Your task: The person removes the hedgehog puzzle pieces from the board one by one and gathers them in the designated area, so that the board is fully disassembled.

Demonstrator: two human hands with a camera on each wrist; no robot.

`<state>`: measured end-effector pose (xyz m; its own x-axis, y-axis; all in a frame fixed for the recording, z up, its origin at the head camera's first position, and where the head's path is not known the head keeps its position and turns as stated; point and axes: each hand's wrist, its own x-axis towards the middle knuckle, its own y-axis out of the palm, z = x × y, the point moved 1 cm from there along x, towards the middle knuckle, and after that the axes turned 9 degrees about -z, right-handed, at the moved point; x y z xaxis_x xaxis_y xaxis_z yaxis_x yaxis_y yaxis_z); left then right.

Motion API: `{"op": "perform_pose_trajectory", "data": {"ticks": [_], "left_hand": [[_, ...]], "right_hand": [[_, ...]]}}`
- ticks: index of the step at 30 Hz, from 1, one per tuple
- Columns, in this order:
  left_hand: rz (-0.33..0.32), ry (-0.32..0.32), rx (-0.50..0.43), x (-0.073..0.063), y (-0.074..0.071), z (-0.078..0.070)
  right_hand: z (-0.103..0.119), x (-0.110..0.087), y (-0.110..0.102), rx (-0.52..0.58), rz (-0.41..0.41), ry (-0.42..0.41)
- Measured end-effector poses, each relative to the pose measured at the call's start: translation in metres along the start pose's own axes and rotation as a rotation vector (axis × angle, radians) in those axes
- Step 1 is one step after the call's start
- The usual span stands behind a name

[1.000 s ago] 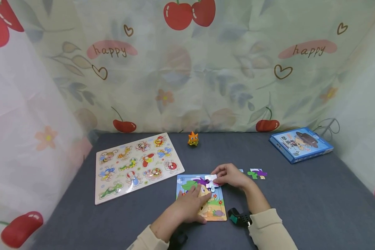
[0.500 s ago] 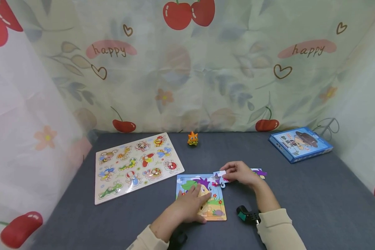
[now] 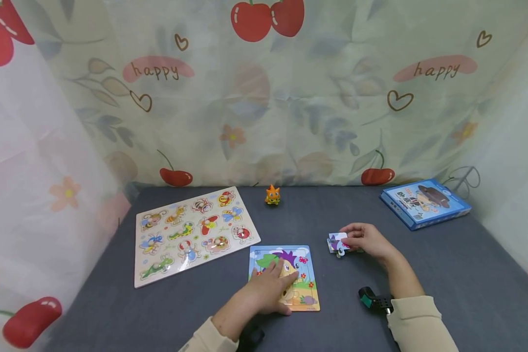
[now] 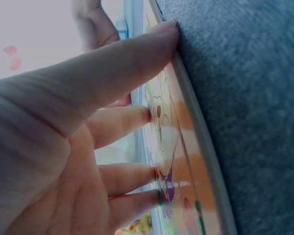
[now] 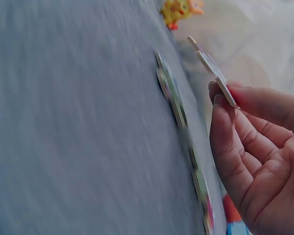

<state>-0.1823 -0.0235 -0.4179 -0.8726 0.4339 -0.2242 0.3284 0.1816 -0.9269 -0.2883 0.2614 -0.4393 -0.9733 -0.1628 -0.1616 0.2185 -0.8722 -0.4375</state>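
A small square hedgehog jigsaw puzzle (image 3: 308,288) lies on the dark tabletop. My left hand (image 3: 266,291) rests on it with fingers spread; its fingertips touch the picture and the thumb (image 4: 161,36) lies at the board's edge. Off to the right of the puzzle, my right hand (image 3: 367,240) pinches a loose jigsaw piece (image 5: 213,71) between thumb and fingertips. That piece is raised above the table. Below it, flat jigsaw pieces (image 5: 171,93) lie on the cloth, mostly hidden by the piece and hand in the head view.
A large insect peg puzzle board (image 3: 198,237) lies to the left. At the back stands a small orange spiky toy (image 3: 272,195). A blue box (image 3: 424,203) sits at the back right, near a cable (image 3: 465,178). A printed curtain (image 3: 264,122) hangs behind the table.
My right hand has carried the pinched jigsaw piece rightward, from over the hedgehog puzzle to above the loose pieces. The puzzle's upper right corner is now uncovered. My left hand stays put.
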Motion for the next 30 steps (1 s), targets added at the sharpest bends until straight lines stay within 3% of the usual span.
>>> {"op": "perform_pose_trajectory", "data": {"ticks": [10, 30], "left_hand": [[0.007, 0.012, -0.004, -0.001, -0.001, 0.001], [-0.006, 0.003, 0.007, -0.002, -0.001, 0.000]], "right_hand": [[-0.009, -0.005, -0.036, 0.007, -0.062, 0.066], [-0.043, -0.009, -0.089, 0.052, -0.098, 0.126]]}}
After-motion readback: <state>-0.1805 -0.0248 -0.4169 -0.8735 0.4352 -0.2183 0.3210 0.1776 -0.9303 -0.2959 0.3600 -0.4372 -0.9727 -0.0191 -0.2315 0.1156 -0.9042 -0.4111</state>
